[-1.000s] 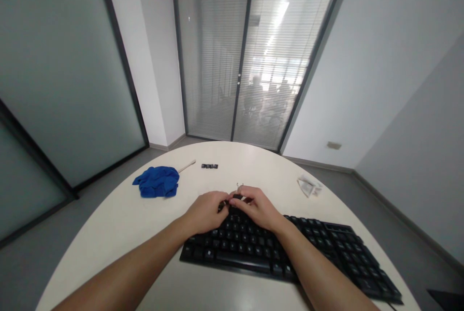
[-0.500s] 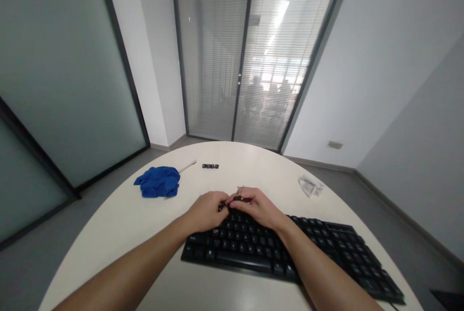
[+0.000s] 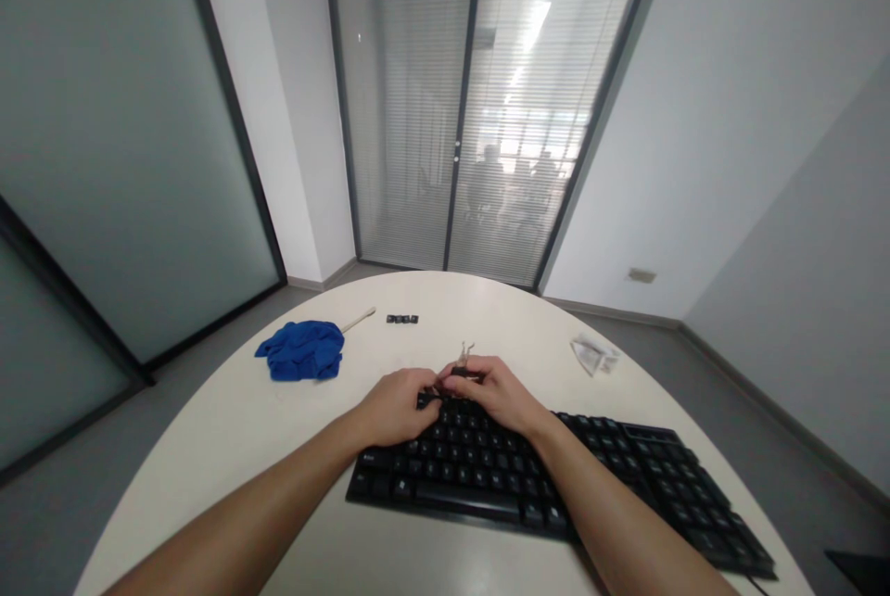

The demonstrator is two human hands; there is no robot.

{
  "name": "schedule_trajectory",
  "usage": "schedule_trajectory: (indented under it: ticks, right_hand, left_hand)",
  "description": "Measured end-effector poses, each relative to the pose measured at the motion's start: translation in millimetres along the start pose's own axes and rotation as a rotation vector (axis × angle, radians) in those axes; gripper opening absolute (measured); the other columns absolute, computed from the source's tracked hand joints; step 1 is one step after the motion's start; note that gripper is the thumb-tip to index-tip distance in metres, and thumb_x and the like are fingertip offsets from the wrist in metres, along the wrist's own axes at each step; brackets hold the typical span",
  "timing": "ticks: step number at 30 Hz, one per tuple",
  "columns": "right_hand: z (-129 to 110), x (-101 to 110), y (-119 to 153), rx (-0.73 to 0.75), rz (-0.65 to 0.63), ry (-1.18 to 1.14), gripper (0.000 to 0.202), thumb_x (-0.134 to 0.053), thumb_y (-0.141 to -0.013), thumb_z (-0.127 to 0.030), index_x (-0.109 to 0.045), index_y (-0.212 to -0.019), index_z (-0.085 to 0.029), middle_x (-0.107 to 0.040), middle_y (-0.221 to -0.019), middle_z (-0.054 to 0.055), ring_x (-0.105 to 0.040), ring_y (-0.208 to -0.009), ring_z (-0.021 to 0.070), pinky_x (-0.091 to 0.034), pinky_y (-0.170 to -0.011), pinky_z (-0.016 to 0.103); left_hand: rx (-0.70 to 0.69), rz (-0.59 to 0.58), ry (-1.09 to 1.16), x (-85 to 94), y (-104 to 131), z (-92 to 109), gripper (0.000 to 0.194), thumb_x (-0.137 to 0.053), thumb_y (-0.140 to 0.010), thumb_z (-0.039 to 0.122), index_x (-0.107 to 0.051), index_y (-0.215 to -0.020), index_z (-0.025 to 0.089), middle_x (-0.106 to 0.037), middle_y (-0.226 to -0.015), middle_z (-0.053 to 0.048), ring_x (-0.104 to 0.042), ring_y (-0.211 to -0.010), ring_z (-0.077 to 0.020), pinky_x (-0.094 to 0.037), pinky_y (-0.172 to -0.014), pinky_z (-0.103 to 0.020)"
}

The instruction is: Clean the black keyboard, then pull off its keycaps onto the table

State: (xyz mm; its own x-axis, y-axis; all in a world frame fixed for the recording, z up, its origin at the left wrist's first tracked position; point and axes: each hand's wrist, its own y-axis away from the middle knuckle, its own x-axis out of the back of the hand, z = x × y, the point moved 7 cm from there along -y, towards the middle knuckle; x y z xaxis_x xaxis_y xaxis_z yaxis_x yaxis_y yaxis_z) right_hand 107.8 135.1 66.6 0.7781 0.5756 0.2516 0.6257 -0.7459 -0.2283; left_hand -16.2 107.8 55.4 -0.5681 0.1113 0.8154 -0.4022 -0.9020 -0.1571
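Note:
A black keyboard point(image 3: 467, 501) lies at a slant on the table in front of me. My left hand point(image 3: 398, 406) is closed over its far left part, thumb and fingers pinched at the back row; whatever is between them is hidden. Right beside it, fingertips nearly touching, my right hand point(image 3: 495, 392) grips a small keycap puller point(image 3: 460, 372). Its dark body shows between thumb and forefinger, and thin wire prongs point(image 3: 465, 353) stick up away from the keys. Several loose black keycaps point(image 3: 402, 319) sit in a row beyond the hands.
A crumpled blue cloth point(image 3: 302, 351) is at the left of the round cream table point(image 3: 229, 448), with a thin white-handled stick point(image 3: 360, 319) partly behind it. A clear plastic bag point(image 3: 593, 354) lies at the right. The keyboard's cable point(image 3: 756, 585) runs off its right end.
The puller in my right hand has tilted up, so its wire prongs now stand higher and show more clearly. My left hand has hardly moved.

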Motion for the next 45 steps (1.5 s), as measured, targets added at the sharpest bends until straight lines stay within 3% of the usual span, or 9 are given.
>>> schedule_trajectory:
  ticks: [6, 9, 12, 17, 25, 35, 45]
  right_hand:
    - [-17.8, -8.8, 4.2, 0.169, -0.038, 0.269, 0.026, -0.063, -0.087, -0.045, -0.077, -0.092, -0.023, -0.069, -0.082, 0.005, -0.062, -0.078, 0.0185, -0.048, -0.074, 0.030]
    - [-19.0, -8.5, 4.7, 0.188, -0.012, 0.305, 0.027, -0.062, -0.087, -0.045, -0.078, -0.091, -0.023, -0.068, -0.079, 0.004, -0.062, -0.075, 0.0181, -0.048, -0.071, 0.030]
    - [-12.7, -2.8, 2.8, 0.152, 0.056, 0.269, 0.027, -0.064, -0.086, -0.045, -0.077, -0.085, -0.022, -0.071, -0.083, 0.005, -0.064, -0.080, 0.0192, -0.049, -0.077, 0.031]
    - [5.5, 5.1, -0.9, -0.004, 0.146, 0.162, 0.032, -0.064, -0.085, -0.043, -0.073, -0.103, -0.018, -0.073, -0.089, 0.006, -0.066, -0.078, 0.0193, -0.053, -0.070, 0.030]
    - [3.5, 4.9, -1.1, -0.012, 0.144, 0.115, 0.022, -0.061, -0.087, -0.039, -0.067, -0.093, -0.018, -0.067, -0.078, 0.003, -0.061, -0.069, 0.0155, -0.052, -0.067, 0.028]
    - [18.7, 11.2, -4.8, -0.109, 0.190, -0.109, 0.032, -0.068, -0.080, -0.047, -0.061, -0.090, -0.017, -0.066, -0.075, 0.001, -0.065, -0.069, 0.0153, -0.055, -0.068, 0.029]
    - [24.1, 22.8, -5.7, -0.090, 0.280, 0.008, 0.036, -0.066, -0.080, -0.051, -0.065, -0.089, -0.016, -0.064, -0.071, 0.002, -0.061, -0.064, 0.0145, -0.051, -0.059, 0.026]
  left_hand:
    - [0.027, 0.003, -0.031, 0.5, -0.2, -0.3, 0.014, -0.052, -0.078, 0.022, -0.066, -0.080, 0.020, -0.072, -0.086, -0.003, -0.064, -0.079, -0.0207, -0.045, -0.070, -0.028]
    - [0.019, -0.010, -0.001, -0.3, -0.4, 0.0, 0.018, -0.051, -0.079, 0.021, -0.068, -0.086, 0.021, -0.073, -0.090, -0.003, -0.065, -0.083, -0.0213, -0.047, -0.073, -0.028]
    - [0.011, -0.007, 0.015, -0.6, -0.8, -0.4, 0.026, -0.051, -0.078, 0.019, -0.069, -0.098, 0.023, -0.073, -0.101, -0.004, -0.066, -0.092, -0.0228, -0.048, -0.081, -0.030]
    - [-0.028, 0.000, 0.031, -1.2, -0.9, 1.7, 0.027, -0.054, -0.078, 0.020, -0.070, -0.100, 0.023, -0.074, -0.101, -0.003, -0.066, -0.093, -0.0227, -0.049, -0.085, -0.031]
    - [-0.030, 0.002, 0.056, -1.7, -1.6, 0.9, 0.022, -0.056, -0.084, 0.031, -0.071, -0.098, 0.023, -0.074, -0.099, -0.003, -0.066, -0.091, -0.0225, -0.049, -0.083, -0.030]
    - [-0.032, 0.016, 0.104, -0.9, -0.6, -1.3, 0.027, -0.057, -0.085, 0.032, -0.069, -0.108, 0.024, -0.073, -0.107, -0.002, -0.066, -0.097, -0.0217, -0.048, -0.087, -0.031]
    - [0.077, 0.050, 0.130, -1.1, -2.5, -6.4, 0.025, -0.051, -0.090, 0.037, -0.068, -0.101, 0.023, -0.074, -0.093, -0.002, -0.066, -0.080, -0.0190, -0.045, -0.071, -0.027]
